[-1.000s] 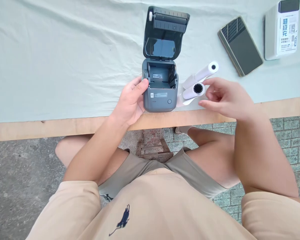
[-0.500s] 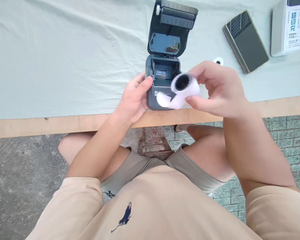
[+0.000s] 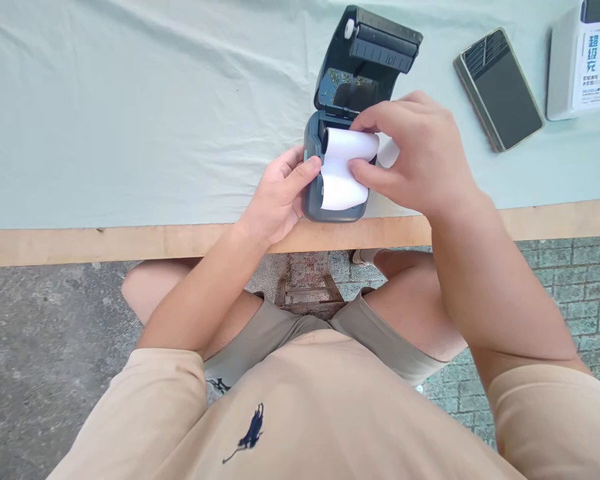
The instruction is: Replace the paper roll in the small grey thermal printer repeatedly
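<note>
A dark grey portable label printer (image 3: 343,214) lies near the table's front edge with its lid (image 3: 367,57) swung up. My left hand (image 3: 283,197) grips the printer's left side, thumb on its rim. Between the thumb and fingers of my right hand (image 3: 415,157) is a white paper roll (image 3: 347,143), lying crosswise over the printer's open bay. The roll's loose end hangs toward me over the printer's front. How deep the roll sits in the bay is hidden by the paper and my fingers.
A white object (image 3: 389,153), partly covered by my right hand, lies on the pale cloth (image 3: 155,120). To the right are a dark phone-like device (image 3: 503,93) and a white box with blue print (image 3: 577,73). The table's bare wooden edge (image 3: 105,245) runs in front of me.
My right hand has moved the paper roll leftward over the printer's bay and turned it crosswise. The printer and my left hand appear slightly farther right.
</note>
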Demonstrator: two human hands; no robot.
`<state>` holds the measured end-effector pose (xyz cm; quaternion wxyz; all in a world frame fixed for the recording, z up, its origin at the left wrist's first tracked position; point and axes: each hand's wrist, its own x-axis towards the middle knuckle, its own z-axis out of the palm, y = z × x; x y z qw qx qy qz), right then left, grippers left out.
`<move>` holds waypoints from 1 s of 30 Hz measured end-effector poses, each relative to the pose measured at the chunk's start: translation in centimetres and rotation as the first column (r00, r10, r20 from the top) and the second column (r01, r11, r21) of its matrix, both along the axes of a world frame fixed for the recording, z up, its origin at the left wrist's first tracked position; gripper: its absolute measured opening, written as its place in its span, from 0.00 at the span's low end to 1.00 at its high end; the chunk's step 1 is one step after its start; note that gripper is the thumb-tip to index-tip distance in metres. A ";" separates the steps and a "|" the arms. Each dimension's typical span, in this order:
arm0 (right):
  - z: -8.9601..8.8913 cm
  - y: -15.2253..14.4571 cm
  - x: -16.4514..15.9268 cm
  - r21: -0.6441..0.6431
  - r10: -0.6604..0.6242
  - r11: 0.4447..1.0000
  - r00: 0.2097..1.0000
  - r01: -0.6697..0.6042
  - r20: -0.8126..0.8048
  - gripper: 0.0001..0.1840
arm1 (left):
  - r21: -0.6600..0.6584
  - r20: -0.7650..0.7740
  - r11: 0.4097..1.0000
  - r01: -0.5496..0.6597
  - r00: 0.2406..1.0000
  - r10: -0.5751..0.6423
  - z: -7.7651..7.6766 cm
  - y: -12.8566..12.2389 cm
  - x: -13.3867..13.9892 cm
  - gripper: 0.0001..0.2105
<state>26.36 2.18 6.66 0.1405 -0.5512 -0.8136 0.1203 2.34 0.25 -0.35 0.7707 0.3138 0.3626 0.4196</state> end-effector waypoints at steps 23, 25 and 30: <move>-0.3 -1.8 0.3 0.343 0.082 0.938 0.991 -0.039 -0.110 0.26 | 0.125 -0.059 0.990 0.065 0.997 -0.058 -2.7 0.8 -0.9 0.51; 0.1 -0.8 0.0 0.414 0.018 0.907 0.974 0.079 -0.224 0.29 | 0.145 -0.062 0.986 0.083 0.995 -0.074 -3.3 1.1 -0.9 0.52; 1.6 1.0 -1.7 0.226 -0.012 0.968 0.922 0.108 -0.387 0.22 | 0.134 -0.044 0.988 0.072 0.997 -0.067 -2.8 0.8 -0.8 0.50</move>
